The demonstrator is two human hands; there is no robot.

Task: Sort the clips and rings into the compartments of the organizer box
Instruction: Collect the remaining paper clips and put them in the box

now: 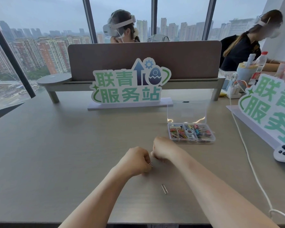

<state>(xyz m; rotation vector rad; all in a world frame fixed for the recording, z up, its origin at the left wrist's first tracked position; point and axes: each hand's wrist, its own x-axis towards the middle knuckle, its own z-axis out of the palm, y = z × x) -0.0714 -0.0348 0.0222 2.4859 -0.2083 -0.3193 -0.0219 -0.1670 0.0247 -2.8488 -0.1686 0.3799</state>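
A clear plastic organizer box [212,140] stands on the table to the right of centre, its lid [186,112] upright. Coloured paper clips [178,133] fill its left compartments, white rings [190,132] the middle ones, and coloured binder clips [203,132] the right. My left hand [136,161] is closed, pinching a silver paper clip [150,165] at its fingertips. My right hand [163,149] is a closed fist just to its right, and its contents are hidden. Another silver paper clip [164,189] lies on the table in front of both hands.
A green-lettered sign [130,84] stands behind on the table [56,153], with a second sign [273,109] at the right. A white cable [247,153] runs along the right side, next to a white controller [284,153]. Two people sit beyond a brown divider [187,60].
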